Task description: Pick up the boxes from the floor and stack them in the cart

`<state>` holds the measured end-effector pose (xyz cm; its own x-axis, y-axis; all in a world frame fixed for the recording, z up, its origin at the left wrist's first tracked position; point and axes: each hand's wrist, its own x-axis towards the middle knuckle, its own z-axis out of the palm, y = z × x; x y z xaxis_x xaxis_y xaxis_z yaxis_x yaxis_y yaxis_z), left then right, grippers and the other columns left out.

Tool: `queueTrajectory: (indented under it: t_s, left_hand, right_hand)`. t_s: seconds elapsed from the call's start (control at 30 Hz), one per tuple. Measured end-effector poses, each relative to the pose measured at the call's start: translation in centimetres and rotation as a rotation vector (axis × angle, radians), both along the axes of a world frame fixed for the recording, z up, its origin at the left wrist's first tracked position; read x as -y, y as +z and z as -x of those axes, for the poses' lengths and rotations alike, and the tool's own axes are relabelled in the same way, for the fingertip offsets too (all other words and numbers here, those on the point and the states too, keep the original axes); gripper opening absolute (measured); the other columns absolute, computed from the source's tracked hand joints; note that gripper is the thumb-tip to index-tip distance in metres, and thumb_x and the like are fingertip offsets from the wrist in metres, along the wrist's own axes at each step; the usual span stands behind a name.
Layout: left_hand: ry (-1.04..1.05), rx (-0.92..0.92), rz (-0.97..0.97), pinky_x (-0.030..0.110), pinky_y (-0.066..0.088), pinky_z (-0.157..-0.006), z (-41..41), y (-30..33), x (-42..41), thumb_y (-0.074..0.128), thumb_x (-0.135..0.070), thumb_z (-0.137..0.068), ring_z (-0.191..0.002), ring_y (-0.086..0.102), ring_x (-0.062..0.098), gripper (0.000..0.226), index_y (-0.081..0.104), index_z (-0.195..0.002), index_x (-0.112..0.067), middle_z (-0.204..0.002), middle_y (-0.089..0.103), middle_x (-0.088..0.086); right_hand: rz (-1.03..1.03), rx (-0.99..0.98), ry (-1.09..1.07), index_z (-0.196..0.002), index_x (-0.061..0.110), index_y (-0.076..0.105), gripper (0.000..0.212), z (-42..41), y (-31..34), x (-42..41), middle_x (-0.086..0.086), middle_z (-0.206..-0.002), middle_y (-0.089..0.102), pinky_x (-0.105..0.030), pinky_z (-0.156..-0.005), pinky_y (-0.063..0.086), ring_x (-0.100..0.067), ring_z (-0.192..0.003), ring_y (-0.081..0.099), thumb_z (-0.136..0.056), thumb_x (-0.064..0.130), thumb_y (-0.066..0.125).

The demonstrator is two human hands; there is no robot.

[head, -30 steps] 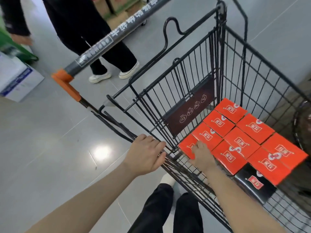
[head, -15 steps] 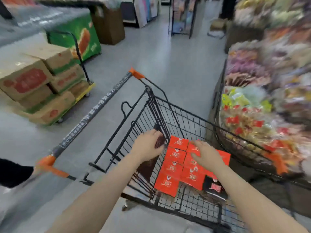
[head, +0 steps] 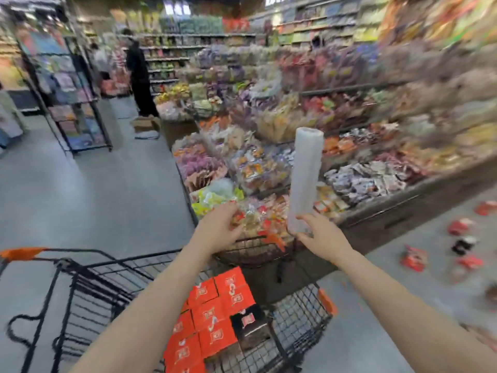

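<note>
Reaching out over the cart [head: 88, 297], both hands were empty, the left hand [head: 219, 228] and right hand [head: 321, 235] with fingers loosely spread. Orange boxes [head: 212, 319] lay stacked inside; more boxes on the floor [head: 462, 246] waited far right, so turning and bending there looked wise.

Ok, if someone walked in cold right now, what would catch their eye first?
Probably the block of orange-red boxes stacked in the black wire cart at the bottom centre. Next, the white roll of plastic bags standing upright above the right hand, and more red and black boxes scattered on the grey floor at right.
</note>
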<state>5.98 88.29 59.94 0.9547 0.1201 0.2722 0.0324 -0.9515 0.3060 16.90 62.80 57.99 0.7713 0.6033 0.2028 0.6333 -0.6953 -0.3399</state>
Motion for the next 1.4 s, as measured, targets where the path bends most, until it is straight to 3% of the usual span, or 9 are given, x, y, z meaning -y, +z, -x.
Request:
queueTrajectory:
  t_s: [0.27,0.43,0.67,0.8,1.0,1.23,1.4]
  left_hand:
    - [-0.322,0.042,0.012,0.032,0.046,-0.081,-8.7,2.3,16.1,0.053,-0.034,-0.089,-0.106,0.055,0.015,0.038,0.051,-0.125,-0.023,-0.116,0.057,-0.005]
    - [-0.511,0.031,0.041,0.038,0.049,-0.082,-13.9,1.6,27.8,0.047,-0.046,-0.082,-0.101,0.057,0.019,0.039,0.054,-0.113,-0.022,-0.108,0.058,-0.002]
    - [-0.627,0.044,0.108,0.034,0.049,-0.085,-18.9,-0.3,46.4,0.059,-0.034,-0.087,-0.105,0.056,0.013,0.035,0.053,-0.120,-0.024,-0.115,0.056,-0.007]
    - [-0.673,0.018,0.149,0.031,0.045,-0.084,-21.1,-1.7,54.9,0.060,-0.031,-0.086,-0.105,0.056,0.014,0.033,0.056,-0.117,-0.022,-0.114,0.057,-0.006]
    - [-0.739,-0.078,0.129,0.028,0.042,-0.079,-25.6,-5.6,63.5,0.061,-0.029,-0.084,-0.101,0.056,0.012,0.031,0.056,-0.114,-0.021,-0.110,0.057,-0.006]
    - [-0.835,-0.214,0.127,0.033,0.049,-0.083,-33.0,-10.6,70.3,0.053,-0.042,-0.079,-0.094,0.056,0.009,0.041,0.055,-0.116,-0.024,-0.111,0.058,-0.010]
    - [-0.874,-0.278,0.107,0.024,0.042,-0.076,-41.3,-13.7,75.0,0.060,-0.035,-0.085,-0.094,0.054,0.005,0.034,0.054,-0.117,-0.026,-0.111,0.056,-0.012]
  right_hand:
    - [-0.086,0.034,-0.337,-0.131,0.019,0.050,0.046,-1.4,2.7,18.8,-0.002,-0.129,0.051,-0.041,-0.098,0.043,-0.022,-0.120,0.050,-0.086,0.027,0.057]
    - [-0.154,0.033,-0.529,-0.126,0.018,0.053,0.041,-1.6,2.5,31.1,-0.002,-0.124,0.054,-0.037,-0.096,0.043,-0.023,-0.114,0.054,-0.086,0.021,0.060]
    - [-0.138,-0.023,-0.722,-0.127,0.018,0.052,0.041,-2.0,0.8,47.8,-0.003,-0.122,0.056,-0.028,-0.088,0.038,-0.024,-0.111,0.055,-0.087,0.023,0.059]
    - [-0.155,-0.054,-0.760,-0.130,0.014,0.051,0.044,-2.4,-0.2,55.8,-0.007,-0.127,0.054,-0.031,-0.098,0.035,-0.027,-0.119,0.051,-0.087,0.018,0.060]
    - [-0.145,-0.144,-0.895,-0.132,0.018,0.048,0.045,-3.6,-3.1,64.8,-0.004,-0.133,0.049,-0.037,-0.099,0.040,-0.023,-0.123,0.047,-0.089,0.027,0.058]
    - [-0.169,-0.244,-1.041,-0.133,0.019,0.048,0.044,-7.6,-7.9,71.8,-0.001,-0.135,0.047,-0.028,-0.096,0.036,-0.018,-0.122,0.047,-0.090,0.026,0.056]
    - [-0.203,-0.330,-1.135,-0.130,0.020,0.049,0.041,-12.7,-11.1,75.8,-0.001,-0.128,0.050,-0.028,-0.094,0.038,-0.018,-0.120,0.049,-0.091,0.031,0.056]
